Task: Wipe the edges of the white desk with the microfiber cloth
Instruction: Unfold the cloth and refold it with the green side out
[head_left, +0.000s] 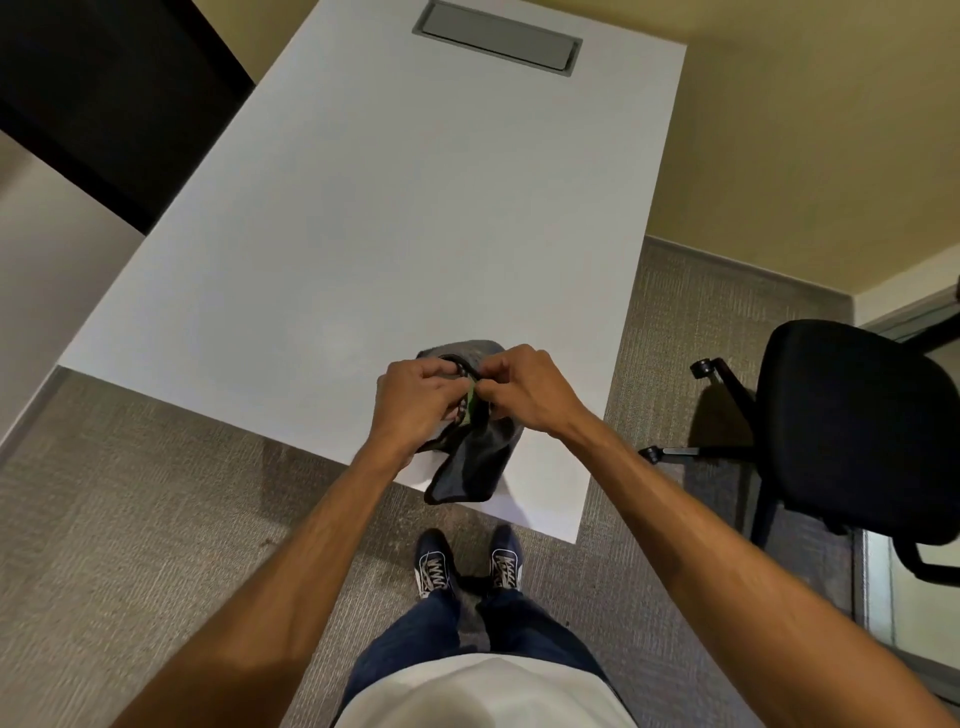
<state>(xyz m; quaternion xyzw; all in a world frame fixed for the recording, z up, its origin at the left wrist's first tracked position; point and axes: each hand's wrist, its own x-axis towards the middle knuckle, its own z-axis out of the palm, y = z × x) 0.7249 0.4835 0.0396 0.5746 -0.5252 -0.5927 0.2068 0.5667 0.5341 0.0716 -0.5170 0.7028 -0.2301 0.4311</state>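
Seemingly before any wiping, left hand (415, 397) and right hand (524, 389) pinch a bunched grey microfibre cloth (470, 467) above the bare white rectangular desk (337, 234); every edge remains

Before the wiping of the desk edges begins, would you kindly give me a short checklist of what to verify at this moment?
1. Microfiber cloth in hand: ok, left hand and right hand both pinch it.
2. Cloth folded into a pad: not ok, it hangs bunched.
3. Cloth on a desk edge: not ok, it is above the white desk near its front edge.
4. Desk top free of objects: ok.
5. Black chair away from the desk: ok.
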